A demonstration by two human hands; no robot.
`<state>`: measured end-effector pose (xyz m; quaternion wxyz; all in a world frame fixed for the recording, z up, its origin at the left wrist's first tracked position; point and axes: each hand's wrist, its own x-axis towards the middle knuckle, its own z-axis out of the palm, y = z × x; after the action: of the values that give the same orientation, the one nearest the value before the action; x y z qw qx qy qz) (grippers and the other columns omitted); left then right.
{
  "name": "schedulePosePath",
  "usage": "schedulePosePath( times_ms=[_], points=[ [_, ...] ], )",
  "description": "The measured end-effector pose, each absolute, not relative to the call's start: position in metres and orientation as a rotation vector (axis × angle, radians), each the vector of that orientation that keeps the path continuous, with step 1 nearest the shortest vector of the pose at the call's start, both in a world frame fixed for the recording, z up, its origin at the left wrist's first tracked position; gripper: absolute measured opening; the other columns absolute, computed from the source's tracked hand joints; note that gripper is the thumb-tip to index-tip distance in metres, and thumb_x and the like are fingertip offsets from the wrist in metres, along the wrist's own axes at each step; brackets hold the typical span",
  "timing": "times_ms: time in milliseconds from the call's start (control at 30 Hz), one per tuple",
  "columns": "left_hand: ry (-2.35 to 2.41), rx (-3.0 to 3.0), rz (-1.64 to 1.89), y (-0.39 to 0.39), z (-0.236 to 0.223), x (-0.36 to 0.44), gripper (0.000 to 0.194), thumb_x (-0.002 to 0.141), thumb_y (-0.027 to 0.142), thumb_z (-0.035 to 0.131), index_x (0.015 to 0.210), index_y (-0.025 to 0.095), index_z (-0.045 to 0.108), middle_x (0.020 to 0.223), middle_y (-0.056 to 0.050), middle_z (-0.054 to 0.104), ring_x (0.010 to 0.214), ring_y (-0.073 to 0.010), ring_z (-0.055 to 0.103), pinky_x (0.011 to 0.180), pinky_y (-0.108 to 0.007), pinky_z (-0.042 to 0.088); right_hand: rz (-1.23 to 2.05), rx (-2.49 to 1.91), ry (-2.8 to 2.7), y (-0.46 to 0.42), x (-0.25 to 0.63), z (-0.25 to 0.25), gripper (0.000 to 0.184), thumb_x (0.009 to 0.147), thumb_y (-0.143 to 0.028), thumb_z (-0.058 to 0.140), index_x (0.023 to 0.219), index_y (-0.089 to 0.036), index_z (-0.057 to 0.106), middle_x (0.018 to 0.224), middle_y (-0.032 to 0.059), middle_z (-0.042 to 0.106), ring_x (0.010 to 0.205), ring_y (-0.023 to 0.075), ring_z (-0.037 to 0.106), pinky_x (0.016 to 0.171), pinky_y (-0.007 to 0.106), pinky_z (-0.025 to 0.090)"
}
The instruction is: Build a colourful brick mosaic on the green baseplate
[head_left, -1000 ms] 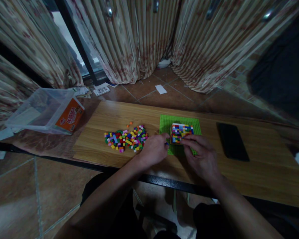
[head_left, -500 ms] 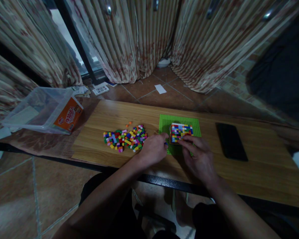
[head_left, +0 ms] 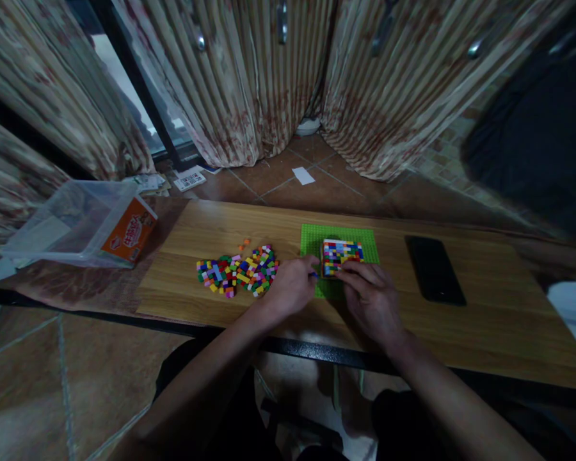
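Observation:
A block of many-coloured toy bricks [head_left: 336, 251] stands on a green baseplate [head_left: 372, 238]. Beside its left side, my left hand [head_left: 292, 282] has its fingers closed, with a bit of blue brick showing at the fingertips. My right hand [head_left: 372, 298] reaches to the front right of the block, thumb and fingers pinched together at its near edge. What that pinch holds, if anything, is hidden. A pile of loose bricks [head_left: 242, 272] lies to the left of my left hand, and a few orange bricks [head_left: 244, 244] sit just behind it.
On the right of the wooden table [head_left: 499, 301] lies a black phone-like slab [head_left: 435, 269]. At the far left stands a clear plastic bin [head_left: 72, 221] with an orange label. White paper [head_left: 573, 310] is at the right edge. Curtains hang beyond the table.
The whole view has shifted slightly, moving the table's contents a little to the left. Both hands keep nearly the same places by the brick block.

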<state>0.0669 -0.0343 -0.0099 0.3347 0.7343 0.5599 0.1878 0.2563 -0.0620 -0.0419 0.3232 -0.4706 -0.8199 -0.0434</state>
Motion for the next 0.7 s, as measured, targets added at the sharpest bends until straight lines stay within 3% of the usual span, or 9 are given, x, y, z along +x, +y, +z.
schedulePosePath(
  times_ms=[333, 700],
  points=[
    [1.125, 1.612, 0.772, -0.032, -0.016, 0.064, 0.031, 0.08, 0.003, 0.056, 0.108, 0.015, 0.065, 0.096, -0.005, 0.075, 0.09, -0.0164, 0.071, 0.088, -0.03, 0.055, 0.077, -1.237, -1.954, -0.064, 0.252, -0.036, 0.02, 0.089, -0.022, 0.06, 0.107, -0.021, 0.069, 0.105, 0.0079, 0.07, 0.096, 0.0215, 0.065, 0.087, 0.041, 0.053],
    [1.049, 1.493, 0.781, -0.042, -0.008, 0.075, 0.036, 0.083, 0.0, 0.052, 0.115, 0.014, 0.06, 0.11, -0.007, 0.073, 0.096, -0.0141, 0.07, 0.09, -0.029, 0.056, 0.247, -1.229, -1.956, -0.068, 0.243, -0.024, 0.015, 0.092, -0.027, 0.057, 0.098, -0.025, 0.071, 0.097, 0.0057, 0.07, 0.094, 0.0212, 0.065, 0.087, 0.041, 0.053]
  ],
)
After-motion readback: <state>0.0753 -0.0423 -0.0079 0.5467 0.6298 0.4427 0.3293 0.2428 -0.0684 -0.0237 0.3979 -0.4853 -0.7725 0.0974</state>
